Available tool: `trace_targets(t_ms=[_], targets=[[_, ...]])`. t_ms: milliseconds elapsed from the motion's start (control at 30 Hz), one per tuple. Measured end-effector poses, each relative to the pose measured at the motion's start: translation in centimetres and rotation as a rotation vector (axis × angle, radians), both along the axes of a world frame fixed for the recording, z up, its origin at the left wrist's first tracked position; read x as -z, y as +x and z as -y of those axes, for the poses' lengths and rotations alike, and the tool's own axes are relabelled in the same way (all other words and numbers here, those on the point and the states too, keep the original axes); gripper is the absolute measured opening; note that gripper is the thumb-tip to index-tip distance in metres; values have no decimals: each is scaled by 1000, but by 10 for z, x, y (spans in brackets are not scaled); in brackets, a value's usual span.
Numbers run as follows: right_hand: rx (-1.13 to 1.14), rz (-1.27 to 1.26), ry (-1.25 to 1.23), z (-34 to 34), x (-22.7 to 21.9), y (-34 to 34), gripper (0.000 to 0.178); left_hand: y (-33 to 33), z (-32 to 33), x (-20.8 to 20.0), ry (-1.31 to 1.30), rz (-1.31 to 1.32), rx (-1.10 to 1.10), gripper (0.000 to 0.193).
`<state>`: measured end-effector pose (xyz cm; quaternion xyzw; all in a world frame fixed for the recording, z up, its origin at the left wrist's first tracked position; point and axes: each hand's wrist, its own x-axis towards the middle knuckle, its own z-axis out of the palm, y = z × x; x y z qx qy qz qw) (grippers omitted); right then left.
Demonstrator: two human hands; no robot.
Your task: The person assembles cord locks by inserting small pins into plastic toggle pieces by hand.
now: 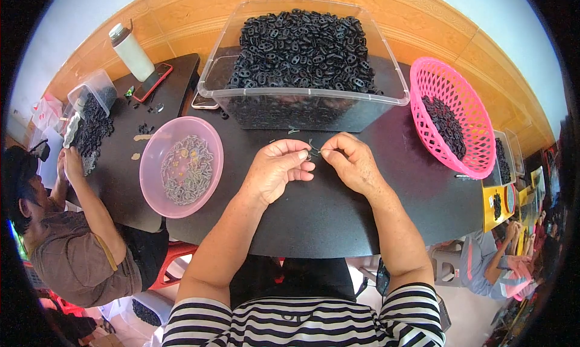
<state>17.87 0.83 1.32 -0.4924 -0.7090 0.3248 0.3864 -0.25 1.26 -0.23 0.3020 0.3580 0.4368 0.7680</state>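
Observation:
Over the dark table, my left hand (278,169) pinches a small thin dark grey piece (313,149) between thumb and forefinger, its other fingers curled. The thumb and forefinger of my right hand (355,164) close on the same piece from the other side. Its exact kind is too small to make out. Just beyond my fingertips a little pale forked bit (293,130) lies on the table. To the left stands a pink bowl (149,187) of small grey pieces. Behind my hands is a clear plastic bin (308,94) heaped with black oval two-holed parts (302,51).
A pink lattice basket (477,123) of black parts leans at the right, by another clear container (510,160). At the left are a white bottle (132,54), a red-edged phone (153,83) and a tipped tub (99,84) spilling black parts. Co-workers (78,244) sit on both sides.

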Motion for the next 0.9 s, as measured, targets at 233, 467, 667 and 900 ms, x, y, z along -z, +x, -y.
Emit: trace_targets(t_ms=[233,467,667,900], targets=[[18,-6,-13,0,-1,0,8,-3,-2,5,-45,166,34,16],[4,-2,-8,0,-1,0,8,1,2,-1,-4,130,-50,21],[-23,8,45,1,-4,1,8,6,6,0,47,-20,-18,13],[-42,51,51,0,-3,3,8,9,9,-1,120,-99,9,8]])
